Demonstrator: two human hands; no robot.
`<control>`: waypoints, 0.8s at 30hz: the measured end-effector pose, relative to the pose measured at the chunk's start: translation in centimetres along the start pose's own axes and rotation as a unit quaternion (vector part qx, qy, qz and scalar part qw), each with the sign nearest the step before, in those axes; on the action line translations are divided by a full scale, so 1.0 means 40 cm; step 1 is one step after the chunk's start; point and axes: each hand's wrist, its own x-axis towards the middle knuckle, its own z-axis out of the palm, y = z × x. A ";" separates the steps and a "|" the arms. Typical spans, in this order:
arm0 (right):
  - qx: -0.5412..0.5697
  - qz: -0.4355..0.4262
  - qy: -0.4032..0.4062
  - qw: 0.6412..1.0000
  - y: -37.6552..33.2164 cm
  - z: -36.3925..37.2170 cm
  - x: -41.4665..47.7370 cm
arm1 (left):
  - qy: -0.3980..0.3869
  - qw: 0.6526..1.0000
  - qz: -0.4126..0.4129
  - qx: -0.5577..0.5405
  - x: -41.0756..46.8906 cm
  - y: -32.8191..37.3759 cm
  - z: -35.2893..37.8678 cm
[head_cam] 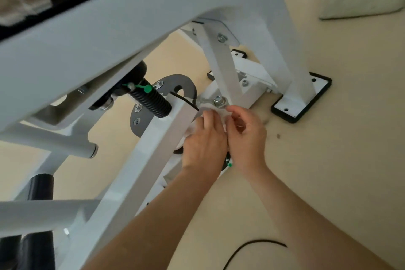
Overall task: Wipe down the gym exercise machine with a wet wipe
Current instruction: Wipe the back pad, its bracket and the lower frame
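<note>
A white steel exercise machine (135, 35) fills the view, with slanted beams, bolts and a black coil spring (151, 101). Both hands meet low on the frame, just under a bolted joint (219, 101). My left hand (203, 138) and my right hand (245, 136) pinch a small white wet wipe (222, 114) between them; most of the wipe is hidden by the fingers. The wipe lies against the white beam below the bolt.
A grey round plate (142, 116) sits behind the spring. A black-rimmed foot plate (300, 103) is bolted to the beige floor at right. A black cable (252, 247) curls on the floor near my right forearm. Black padded rollers (41, 186) stand at lower left.
</note>
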 end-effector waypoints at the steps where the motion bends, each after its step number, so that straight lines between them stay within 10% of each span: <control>1: -0.021 -0.050 0.001 0.999 0.005 -0.005 -0.003 | -0.017 1.000 -0.019 -0.013 0.003 0.001 -0.011; 11: -0.120 -0.195 -0.184 0.956 0.032 0.035 -0.066 | -0.104 0.979 -0.147 -0.095 -0.108 -0.016 0.081; 17: 0.027 -0.028 -0.075 0.996 -0.006 0.085 -0.119 | 0.000 0.914 -0.151 -0.377 -0.212 -0.035 0.093; 24: 0.050 0.191 -0.107 0.974 0.048 0.122 -0.157 | 0.037 0.948 -0.080 -0.305 -0.196 -0.073 0.064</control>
